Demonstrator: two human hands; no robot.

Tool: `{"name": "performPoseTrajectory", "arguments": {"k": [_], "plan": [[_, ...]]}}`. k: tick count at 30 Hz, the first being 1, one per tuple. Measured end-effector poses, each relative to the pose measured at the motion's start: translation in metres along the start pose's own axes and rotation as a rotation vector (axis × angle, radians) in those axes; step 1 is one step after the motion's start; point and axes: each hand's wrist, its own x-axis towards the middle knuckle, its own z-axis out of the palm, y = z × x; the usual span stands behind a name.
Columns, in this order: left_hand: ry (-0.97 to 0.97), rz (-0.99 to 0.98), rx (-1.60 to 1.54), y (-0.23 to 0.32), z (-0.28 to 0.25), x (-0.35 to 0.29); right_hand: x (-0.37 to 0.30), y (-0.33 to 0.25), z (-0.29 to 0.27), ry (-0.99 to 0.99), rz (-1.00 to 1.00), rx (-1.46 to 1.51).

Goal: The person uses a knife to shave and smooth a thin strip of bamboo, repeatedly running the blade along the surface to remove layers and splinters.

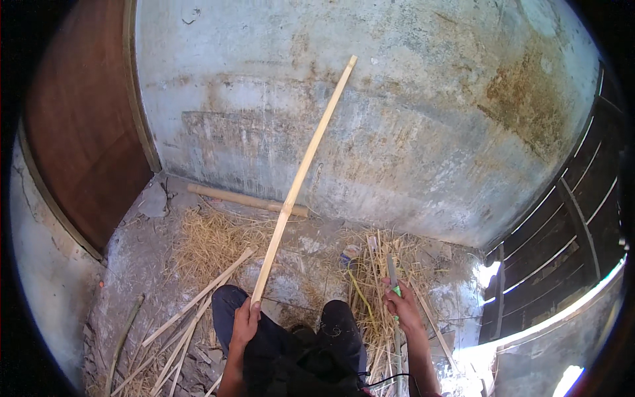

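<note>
My left hand (245, 323) is closed round the lower end of a long, pale bamboo strip (307, 155). The strip rises tilted up and to the right in front of the wall, with a node partway along it. In my right hand (402, 308) is a knife (391, 271) with a green handle, its blade pointing up and away from me. The knife and the strip are well apart. My right hand is above a heap of shavings and split pieces beside my right knee.
Split bamboo strips (198, 301) lie beside my left leg, near a pile of shavings (215, 237). A bamboo pole (238, 198) lies along the foot of the stained wall (397, 145). A brown door (86, 126) stands at left, dark slatted boards (562, 225) at right.
</note>
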Motion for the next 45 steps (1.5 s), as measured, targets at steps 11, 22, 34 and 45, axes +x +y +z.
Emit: {"name": "performPoseTrajectory", "arguments": {"k": [11, 22, 34, 45], "plan": [[-0.124, 0.004, -0.300, 0.080, 0.058, 0.033, -0.019, -0.008, -0.021, 0.005, -0.028, 0.014], [-0.228, -0.115, -0.476, 0.128, 0.050, -0.001, -0.051, 0.005, -0.041, 0.054, -0.013, 0.082], [-0.223, -0.168, -0.538, 0.181, 0.032, -0.024, -0.068, -0.008, -0.046, -0.002, -0.060, 0.027], [-0.122, -0.026, -0.462, 0.238, 0.002, 0.018, -0.044, -0.009, -0.036, -0.013, -0.061, -0.004]]}}
